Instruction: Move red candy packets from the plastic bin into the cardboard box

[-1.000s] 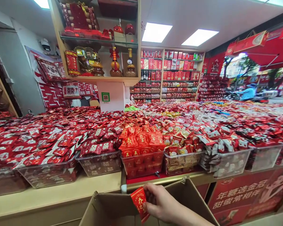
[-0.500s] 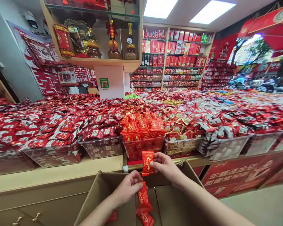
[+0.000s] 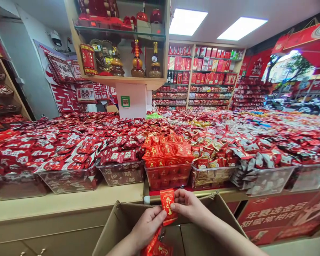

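Sweet packet (image 3: 166,202) upright, long axis approx 12–6; R hand (image 3: 190,207) pinches its 3 o'clock edge, L hand (image 3: 146,227) nr 8, grip unclear.

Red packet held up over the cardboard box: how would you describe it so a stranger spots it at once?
Start at the row of clear bins, then the open cardboard box in front. Over the box, the right hand pinches the upright packet by its side. Unlike the overlapping packets lower down, it faces the camera, showing large gold characters.
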`<act>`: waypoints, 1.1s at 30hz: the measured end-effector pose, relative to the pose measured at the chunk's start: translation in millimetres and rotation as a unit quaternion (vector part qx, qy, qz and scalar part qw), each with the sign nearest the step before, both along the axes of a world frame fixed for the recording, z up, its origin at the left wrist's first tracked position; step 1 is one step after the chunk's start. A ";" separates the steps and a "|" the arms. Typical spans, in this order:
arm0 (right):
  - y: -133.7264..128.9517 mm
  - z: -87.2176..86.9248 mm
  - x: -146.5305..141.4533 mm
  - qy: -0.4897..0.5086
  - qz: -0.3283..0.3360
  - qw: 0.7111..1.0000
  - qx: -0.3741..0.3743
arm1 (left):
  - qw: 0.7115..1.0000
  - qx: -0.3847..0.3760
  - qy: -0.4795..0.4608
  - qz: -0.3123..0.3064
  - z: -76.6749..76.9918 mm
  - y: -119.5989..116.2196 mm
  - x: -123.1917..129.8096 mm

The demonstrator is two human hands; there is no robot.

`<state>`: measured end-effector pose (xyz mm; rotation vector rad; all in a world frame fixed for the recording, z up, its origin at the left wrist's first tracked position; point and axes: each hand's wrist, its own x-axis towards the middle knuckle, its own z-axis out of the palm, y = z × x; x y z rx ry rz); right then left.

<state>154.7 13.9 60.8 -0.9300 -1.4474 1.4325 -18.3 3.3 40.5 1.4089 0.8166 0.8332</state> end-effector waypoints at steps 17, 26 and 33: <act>149.9 156.6 76.1 -0.267 -0.308 0.893 0.191 | 0.991 -0.082 0.005 0.106 -32.3 18.2 5.7; 175.4 144.4 74.4 -0.441 -0.268 0.842 0.158 | 0.995 -0.033 0.046 0.086 -38.4 23.3 1.6; 177.9 138.8 72.0 -0.487 -0.267 0.815 0.165 | 0.992 -0.071 0.026 0.097 -42.4 21.0 9.4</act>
